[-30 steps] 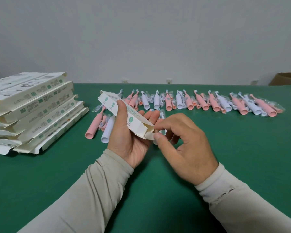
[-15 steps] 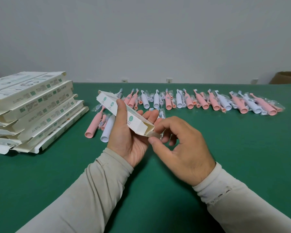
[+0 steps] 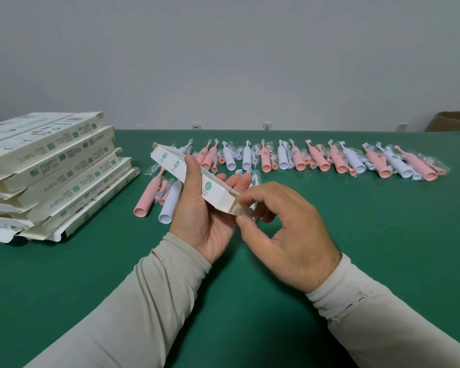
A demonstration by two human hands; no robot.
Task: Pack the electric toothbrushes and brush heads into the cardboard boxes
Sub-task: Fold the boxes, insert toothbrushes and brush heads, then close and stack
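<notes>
Two arms in pale sleeves reach out over a green table. The left hand holds a long white box up off the table. Its thumb lies over the top of the box and its fingers curl round from under it. The box is tilted, with the near end low and the far end pointing up and to the left. It has small green round marks on its side. The right hand is at the near end of the box. Its thumb and first finger pinch the little end flap, and the other fingers are curled.

Just past the hands, a pink toothbrush and a white toothbrush lie side by side on the table, with small brush heads between them.

Farther back, a long row of pink and white toothbrushes runs across the table, with brush heads in clear bags among them.

On the left sits a stack of flat white boxes, piled a bit crooked.

At the far right edge is a corner of a brown carton. Behind it all is a plain grey wall.
</notes>
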